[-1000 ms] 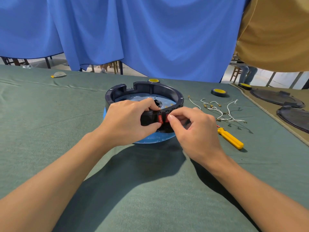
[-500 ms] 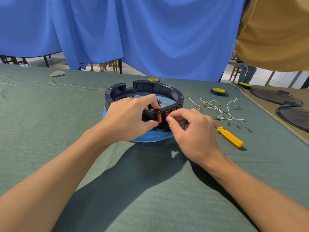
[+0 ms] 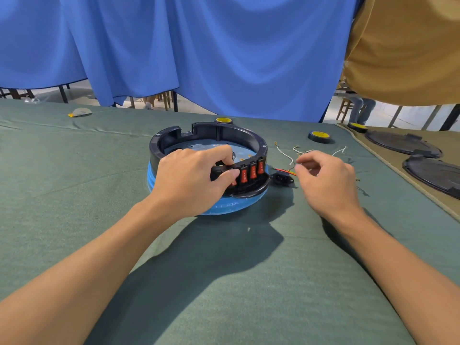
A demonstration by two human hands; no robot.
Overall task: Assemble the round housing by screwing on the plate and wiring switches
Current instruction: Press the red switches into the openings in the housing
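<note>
The round black housing point(image 3: 219, 131) sits on a blue plate point(image 3: 224, 206) in the middle of the green table. Several red rocker switches point(image 3: 251, 171) line its near wall. My left hand point(image 3: 191, 180) grips that near wall, thumb on a switch and fingers hooked over the rim. My right hand point(image 3: 326, 180) hovers to the right of the housing with loosely curled fingers and holds nothing. A black power socket point(image 3: 282, 179) with red and yellow leads lies just right of the housing. Loose white wires point(image 3: 286, 154) lie beyond my right hand.
Rolls of black tape with yellow cores point(image 3: 319, 136) lie at the back. Two black round covers point(image 3: 403, 145) rest on a tan mat at the far right. A person in a tan shirt point(image 3: 408, 51) stands at the upper right. A blue curtain hangs behind.
My right hand has let go of the switches and moved right, away from the housing. The row of red switches and the black socket are now uncovered. My left hand stays on the wall.
</note>
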